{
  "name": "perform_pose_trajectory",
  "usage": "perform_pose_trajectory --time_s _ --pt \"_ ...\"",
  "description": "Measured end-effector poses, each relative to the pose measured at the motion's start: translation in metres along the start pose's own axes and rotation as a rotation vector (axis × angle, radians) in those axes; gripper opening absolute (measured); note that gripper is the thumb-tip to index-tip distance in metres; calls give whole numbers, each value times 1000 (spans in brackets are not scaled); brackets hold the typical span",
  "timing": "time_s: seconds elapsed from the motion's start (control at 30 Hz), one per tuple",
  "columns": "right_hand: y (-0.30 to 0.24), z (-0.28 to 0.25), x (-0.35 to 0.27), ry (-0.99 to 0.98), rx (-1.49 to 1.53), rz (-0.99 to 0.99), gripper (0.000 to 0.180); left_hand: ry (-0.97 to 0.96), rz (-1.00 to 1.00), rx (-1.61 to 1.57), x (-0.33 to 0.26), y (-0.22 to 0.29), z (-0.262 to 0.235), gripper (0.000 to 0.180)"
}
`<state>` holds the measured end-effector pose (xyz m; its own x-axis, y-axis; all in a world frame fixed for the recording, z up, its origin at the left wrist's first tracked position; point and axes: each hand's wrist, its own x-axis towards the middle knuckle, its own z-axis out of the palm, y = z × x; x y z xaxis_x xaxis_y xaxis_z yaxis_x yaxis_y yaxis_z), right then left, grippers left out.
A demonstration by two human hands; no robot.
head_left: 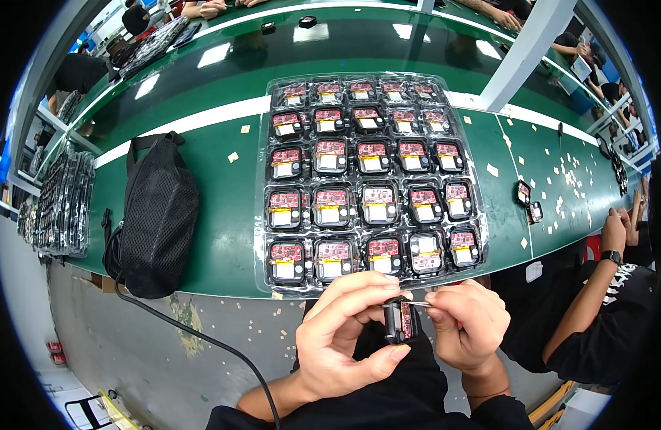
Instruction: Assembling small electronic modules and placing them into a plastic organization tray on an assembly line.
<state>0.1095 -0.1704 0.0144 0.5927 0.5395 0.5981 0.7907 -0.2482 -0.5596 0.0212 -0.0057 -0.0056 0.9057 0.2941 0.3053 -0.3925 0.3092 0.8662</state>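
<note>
My left hand (341,344) grips a small black square device housing (396,324) by its edges, thumb below and fingers above. The housing is turned on its side, and a red circuit board shows along its right face. Thin metal tweezers (419,304) are pinched in my right hand (471,322), their tip at the upper edge of the housing. What the tip touches is too small to make out. Just beyond my hands lies a clear plastic tray (262,244), its pockets holding rows of similar black housings with red boards and yellow strips.
A black mesh bag (158,215) sits left on the green table (227,251); a black cable (223,342) hangs below it. Stacked clear trays (58,204) stand far left. Pale scraps and two loose housings (534,212) lie right, near a co-worker (581,322). A white post (527,57) rises behind.
</note>
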Motion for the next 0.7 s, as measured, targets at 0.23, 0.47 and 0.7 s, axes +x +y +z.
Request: perform_pose_trajectory --time_s 0.23,0.47,0.7 --pt "2 2 0 -13 19 -6 15 -17 -35 3 -2 0 0 56" --pt "1 8 -8 40 -29 -25 19 1 -54 5 -2 6 4 57" --pt "1 2 0 -6 -83 -73 19 3 -46 13 2 9 3 57"
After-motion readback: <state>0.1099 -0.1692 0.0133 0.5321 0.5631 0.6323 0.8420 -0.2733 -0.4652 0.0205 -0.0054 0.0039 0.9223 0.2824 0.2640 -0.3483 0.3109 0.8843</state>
